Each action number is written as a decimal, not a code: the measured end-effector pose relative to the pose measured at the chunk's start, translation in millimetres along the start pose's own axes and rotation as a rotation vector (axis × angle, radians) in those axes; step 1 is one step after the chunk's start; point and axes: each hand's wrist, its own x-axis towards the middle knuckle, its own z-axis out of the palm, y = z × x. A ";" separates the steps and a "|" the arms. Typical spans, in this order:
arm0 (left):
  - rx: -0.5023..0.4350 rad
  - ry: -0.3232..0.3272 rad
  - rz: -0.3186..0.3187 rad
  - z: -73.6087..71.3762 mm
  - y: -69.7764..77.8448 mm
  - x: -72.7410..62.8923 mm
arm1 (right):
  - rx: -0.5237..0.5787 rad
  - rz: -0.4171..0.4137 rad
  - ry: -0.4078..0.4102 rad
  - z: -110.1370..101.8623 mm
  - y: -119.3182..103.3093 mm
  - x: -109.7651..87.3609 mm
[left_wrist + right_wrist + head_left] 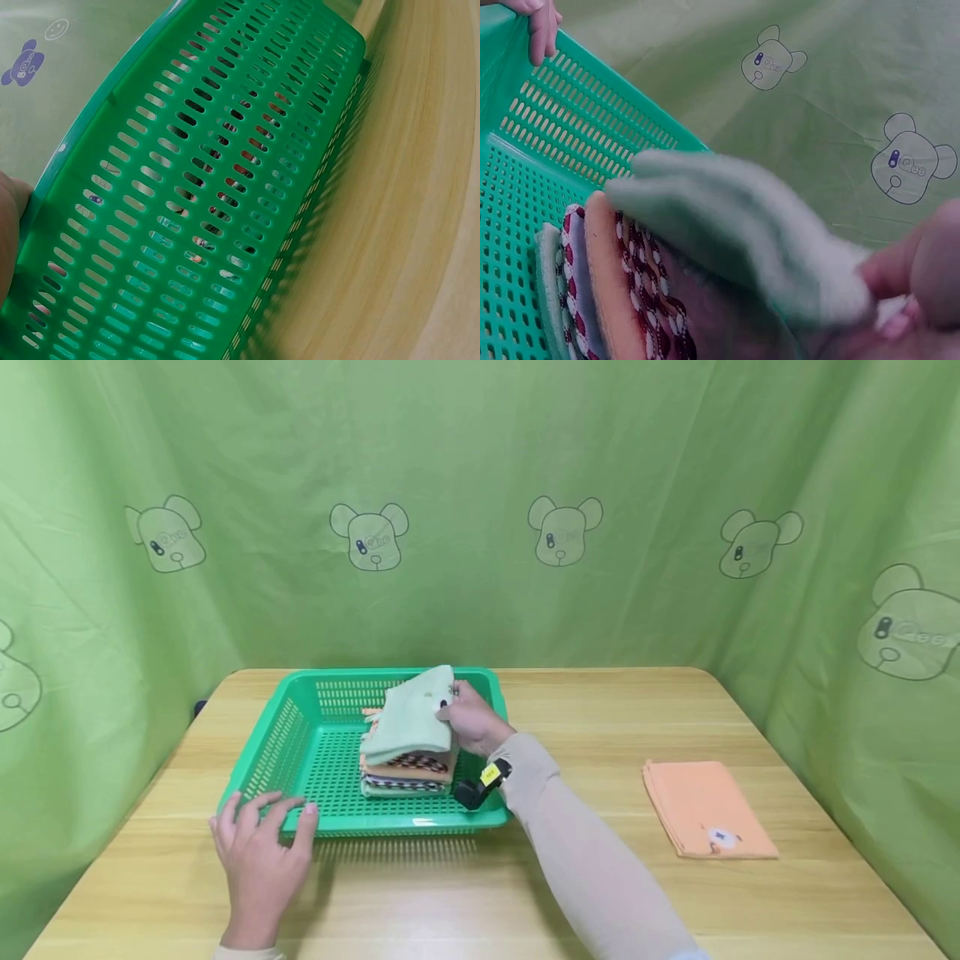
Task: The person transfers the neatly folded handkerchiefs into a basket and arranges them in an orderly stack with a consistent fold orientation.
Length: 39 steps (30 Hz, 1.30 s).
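Observation:
A pale green folded towel (411,714) is pinched at its right edge by my right hand (476,718). Its far end tilts up over a stack of folded cloths (408,777) inside the green plastic basket (367,822). In the right wrist view, the towel (727,217) bends away from the thumb and fingers, above layers of orange cloth (609,277) and dark red-and-white patterned edges. My left hand (262,852) holds the basket's near-left corner, its fingers hooked over the rim; in the left wrist view the basket's slotted wall (195,165) fills much of the picture.
An orange folded towel (712,810) with a printed face lies on the wooden table (600,710) to the right of the basket. Green curtains (480,610) with bear-head drawings hang around the back and sides. A wrist camera (480,785) hangs close over the basket's right side.

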 end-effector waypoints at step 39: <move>-0.002 0.009 0.020 0.7 -0.7 0.2 | -0.361 0.119 0.266 -3.5 0.2 -4.0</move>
